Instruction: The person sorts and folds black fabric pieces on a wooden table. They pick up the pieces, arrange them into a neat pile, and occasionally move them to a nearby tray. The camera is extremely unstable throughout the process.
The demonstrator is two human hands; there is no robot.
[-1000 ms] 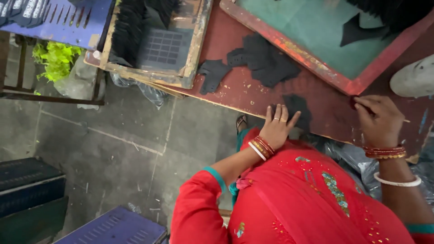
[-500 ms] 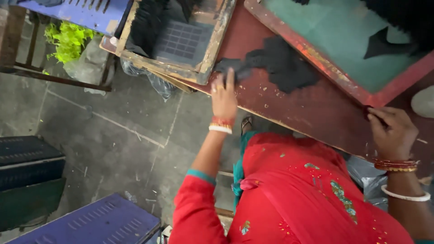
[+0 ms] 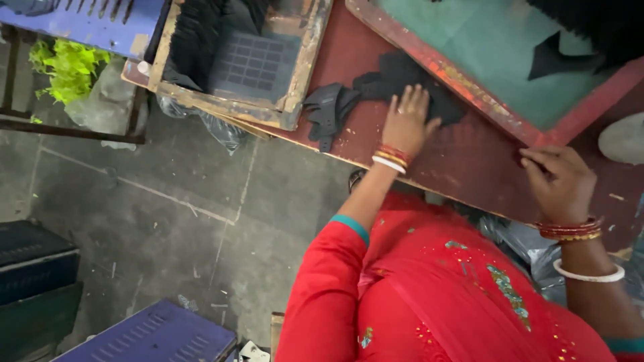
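Observation:
My left hand (image 3: 407, 119) lies flat, fingers spread, on a pile of black cut pieces (image 3: 389, 79) on the dark red table (image 3: 469, 161). More black pieces (image 3: 329, 110) sit just left of it. My right hand (image 3: 560, 182) rests near the table's front edge with fingers curled, beside the red-framed green screen (image 3: 496, 60). I cannot see anything held in it. Both wrists carry bangles, and red sleeves cover my arms.
A wooden-framed printing screen (image 3: 248, 60) with black ink overhangs the table's left end. Blue crates (image 3: 151, 332) and a dark box (image 3: 37, 268) stand on the concrete floor. A green plant (image 3: 67, 67) grows at the far left. A grey object (image 3: 620, 137) lies at the right.
My left hand has travelled from the table's front edge up and left onto the black pieces. The right hand has stayed by the edge. The view has shifted.

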